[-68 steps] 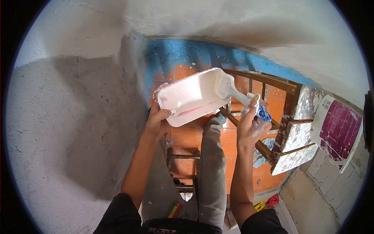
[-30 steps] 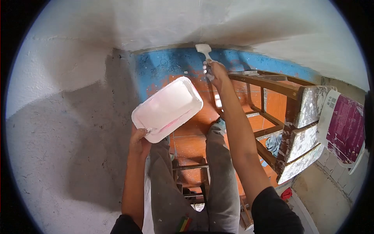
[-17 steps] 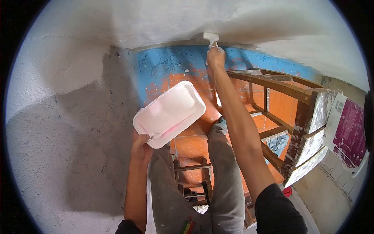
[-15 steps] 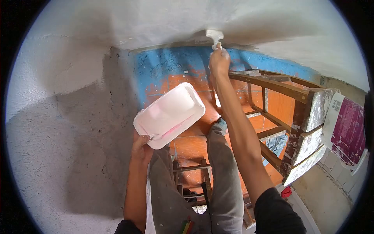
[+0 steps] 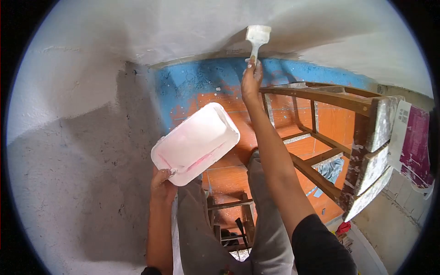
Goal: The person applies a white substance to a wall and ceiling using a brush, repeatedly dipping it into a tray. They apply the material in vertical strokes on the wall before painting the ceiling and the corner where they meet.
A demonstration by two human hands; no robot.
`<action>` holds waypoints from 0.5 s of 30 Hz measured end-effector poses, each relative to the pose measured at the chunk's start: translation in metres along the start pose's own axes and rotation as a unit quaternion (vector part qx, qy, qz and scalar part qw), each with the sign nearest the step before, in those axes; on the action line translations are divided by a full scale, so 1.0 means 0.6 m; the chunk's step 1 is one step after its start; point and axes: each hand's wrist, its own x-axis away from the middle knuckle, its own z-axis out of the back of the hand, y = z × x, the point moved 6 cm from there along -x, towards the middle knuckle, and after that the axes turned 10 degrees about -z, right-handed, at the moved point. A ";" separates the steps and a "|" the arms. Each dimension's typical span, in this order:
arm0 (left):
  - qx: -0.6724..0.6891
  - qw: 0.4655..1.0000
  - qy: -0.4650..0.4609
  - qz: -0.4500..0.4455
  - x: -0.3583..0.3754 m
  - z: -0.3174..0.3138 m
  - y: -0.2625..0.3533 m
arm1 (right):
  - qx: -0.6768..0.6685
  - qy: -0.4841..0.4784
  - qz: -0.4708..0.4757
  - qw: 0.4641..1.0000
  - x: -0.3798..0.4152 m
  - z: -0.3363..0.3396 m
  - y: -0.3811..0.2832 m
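My right hand (image 5: 252, 82) grips the handle of a wide paintbrush (image 5: 258, 36), with its pale, paint-coated head up against the whitish wall (image 5: 183, 32). In my left hand (image 5: 162, 184) is a white rectangular paint tray (image 5: 197, 142), held by its near left corner, the thumb over the rim. Pinkish-white paint coats the tray's inside, with pinker streaks along the lower side. The fingers of my left hand are hidden under the tray.
To the right stands a paint-splattered wooden stepladder (image 5: 366, 151), with a purple-and-white bucket (image 5: 415, 142) beside its top. Orange tiles (image 5: 224, 172) and a blue wall band (image 5: 197, 75) lie below. A rough grey wall (image 5: 91, 183) rises on the left. Ladder rungs (image 5: 229, 205) show between my legs.
My right hand has turned the brush, so its head now shows broader and slightly higher on the wall. The tray has shifted slightly left and down in view.
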 end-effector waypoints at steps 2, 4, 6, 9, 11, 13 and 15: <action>-0.011 1.000 0.029 0.001 -0.003 0.010 -0.008 | 0.023 0.010 -0.024 0.999 -0.013 0.002 0.083; -0.013 0.999 0.048 0.005 -0.004 0.026 -0.021 | 0.070 0.035 -0.052 0.996 -0.011 0.007 0.132; -0.009 0.998 0.054 0.010 -0.008 0.044 -0.033 | 0.090 0.031 -0.141 0.985 -0.016 0.006 0.175; -0.005 0.999 0.034 0.010 -0.011 0.048 -0.039 | 0.088 0.013 -0.191 0.978 -0.027 -0.006 0.194; 0.007 1.000 0.024 0.011 -0.010 0.056 -0.043 | 0.087 -0.002 -0.199 0.976 -0.049 -0.022 0.180; 0.012 1.000 0.023 0.011 -0.007 0.057 -0.046 | 0.098 -0.014 -0.216 0.971 -0.064 -0.032 0.147; 0.010 0.999 0.032 0.009 0.000 0.050 -0.043 | 0.050 -0.020 -0.256 0.965 -0.052 -0.041 0.100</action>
